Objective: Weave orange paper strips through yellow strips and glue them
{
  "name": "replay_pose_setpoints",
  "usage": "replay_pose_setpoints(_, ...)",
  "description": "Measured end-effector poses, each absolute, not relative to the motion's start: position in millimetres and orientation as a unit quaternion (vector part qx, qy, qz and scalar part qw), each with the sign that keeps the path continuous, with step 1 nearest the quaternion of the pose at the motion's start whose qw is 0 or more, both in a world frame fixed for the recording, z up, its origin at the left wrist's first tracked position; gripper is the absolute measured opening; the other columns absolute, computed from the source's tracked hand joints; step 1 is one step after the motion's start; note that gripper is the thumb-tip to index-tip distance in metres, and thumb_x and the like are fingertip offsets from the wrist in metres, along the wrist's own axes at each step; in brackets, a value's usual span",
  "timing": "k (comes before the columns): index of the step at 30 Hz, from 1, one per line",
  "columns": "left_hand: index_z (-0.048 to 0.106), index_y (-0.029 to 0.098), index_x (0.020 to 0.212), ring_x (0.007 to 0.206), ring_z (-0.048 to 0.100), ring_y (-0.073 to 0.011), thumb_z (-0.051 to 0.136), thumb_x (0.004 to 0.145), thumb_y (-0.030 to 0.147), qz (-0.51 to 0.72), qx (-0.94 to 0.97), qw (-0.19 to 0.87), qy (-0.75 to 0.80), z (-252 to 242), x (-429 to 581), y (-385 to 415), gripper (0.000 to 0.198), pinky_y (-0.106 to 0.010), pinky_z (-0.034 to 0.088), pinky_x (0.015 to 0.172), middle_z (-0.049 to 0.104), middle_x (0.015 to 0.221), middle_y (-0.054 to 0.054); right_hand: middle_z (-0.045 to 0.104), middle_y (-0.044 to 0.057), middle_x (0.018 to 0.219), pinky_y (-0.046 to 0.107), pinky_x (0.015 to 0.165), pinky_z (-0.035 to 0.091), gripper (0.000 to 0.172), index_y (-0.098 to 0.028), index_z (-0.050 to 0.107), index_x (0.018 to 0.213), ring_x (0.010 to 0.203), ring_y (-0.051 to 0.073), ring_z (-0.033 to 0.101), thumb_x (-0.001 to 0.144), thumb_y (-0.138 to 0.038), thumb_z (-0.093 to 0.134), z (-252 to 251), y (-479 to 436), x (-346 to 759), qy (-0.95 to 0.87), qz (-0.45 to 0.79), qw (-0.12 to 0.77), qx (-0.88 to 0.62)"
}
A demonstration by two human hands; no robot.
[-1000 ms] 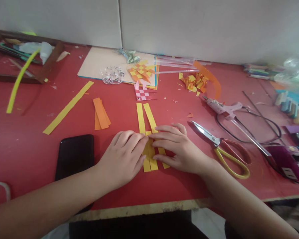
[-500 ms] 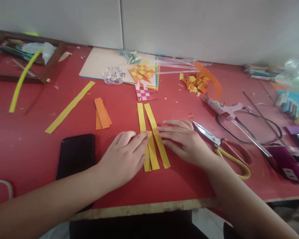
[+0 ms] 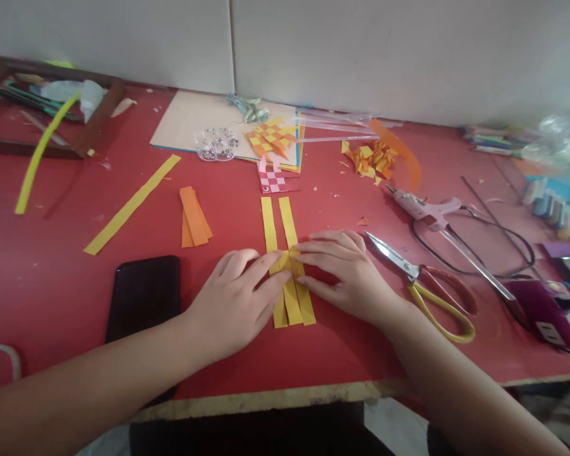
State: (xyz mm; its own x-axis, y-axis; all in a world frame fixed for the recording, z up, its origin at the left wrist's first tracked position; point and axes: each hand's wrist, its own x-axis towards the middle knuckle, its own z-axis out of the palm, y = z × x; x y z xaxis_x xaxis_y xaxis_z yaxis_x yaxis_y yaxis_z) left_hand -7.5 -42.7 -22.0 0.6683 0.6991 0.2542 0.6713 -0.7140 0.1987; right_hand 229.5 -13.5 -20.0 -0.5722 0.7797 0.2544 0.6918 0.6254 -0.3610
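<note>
Three yellow paper strips lie side by side on the red table in front of me: a long left strip [image 3: 268, 221], a shorter middle strip [image 3: 292, 304] and a long right strip [image 3: 287, 218]. My left hand [image 3: 247, 294] rests with its fingertips on the left and middle strips, fingers stretched out. With fingers spread flat, my right hand [image 3: 344, 269] touches the right strip's outer edge. Beyond the strips sits a pink checkered paper fish [image 3: 272, 181]. Orange paper strips [image 3: 194, 218] lie in a small stack left of my hands.
A black phone [image 3: 143, 297] lies by my left forearm. Scissors [image 3: 415, 272] and a pink glue gun [image 3: 430, 212] with its cord are on the right. Another yellow strip [image 3: 133, 204] lies left. Farther back are a woven orange-yellow piece [image 3: 272, 136], googly eyes [image 3: 217, 144] and a wooden frame [image 3: 83, 145].
The right yellow strip has straightened and moved left against the middle strip, with my right hand shifting left alongside it. My left fingers have extended slightly over the middle strip.
</note>
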Motion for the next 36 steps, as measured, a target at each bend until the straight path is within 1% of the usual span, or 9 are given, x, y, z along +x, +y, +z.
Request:
replay_pose_setpoints(6, 0.061, 0.019, 0.127, 0.103, 0.049, -0.0291, 0.048, 0.094, 0.023, 0.152, 0.914, 0.032, 0.374, -22.2, -7.0, -42.8, 0.036, -0.045, 0.046, 0.085, 0.057, 0.134, -0.011, 0.072, 0.003, 0.113, 0.046, 0.096, 0.04, 0.021, -0.026, 0.07, 0.106, 0.114, 0.026, 0.056, 0.089, -0.035, 0.063, -22.4, -15.3, 225.6, -0.869, 0.114, 0.216, -0.431)
replay_pose_setpoints(16, 0.062, 0.018, 0.127, 0.103, 0.048, -0.0294, 0.047, 0.095, 0.023, 0.155, 0.914, 0.026, 0.373, -23.0, -7.0, -44.0, 0.036, -0.046, 0.046, 0.084, 0.057, 0.133, -0.012, 0.072, 0.001, 0.113, 0.046, 0.097, 0.036, 0.02, -0.026, 0.069, 0.106, 0.113, 0.026, 0.056, 0.088, -0.035, 0.063, -20.6, -14.9, 224.5, -0.868, 0.103, 0.215, -0.436)
replay_pose_setpoints(28, 0.061, 0.018, 0.127, 0.101, 0.048, -0.0291, 0.046, 0.095, 0.023, 0.153, 0.916, 0.026, 0.37, -23.5, -6.1, -42.6, 0.036, -0.046, 0.046, 0.084, 0.057, 0.133, -0.012, 0.072, 0.0, 0.114, 0.046, 0.097, 0.036, 0.019, -0.025, 0.069, 0.105, 0.113, 0.025, 0.056, 0.089, -0.034, 0.063, -21.1, -15.7, 223.5, -0.865, 0.106, 0.215, -0.44)
replay_pose_setpoints(36, 0.062, 0.015, 0.125, 0.104, 0.049, -0.0313, 0.047, 0.093, 0.021, 0.16, 0.919, 0.014, 0.361, -26.1, -6.8, -42.7, 0.036, -0.048, 0.047, 0.085, 0.057, 0.132, -0.014, 0.072, 0.001, 0.114, 0.044, 0.097, 0.038, 0.02, -0.025, 0.068, 0.106, 0.113, 0.025, 0.056, 0.088, -0.033, 0.063, -20.1, -17.3, 222.9, -0.864, 0.119, 0.218, -0.439)
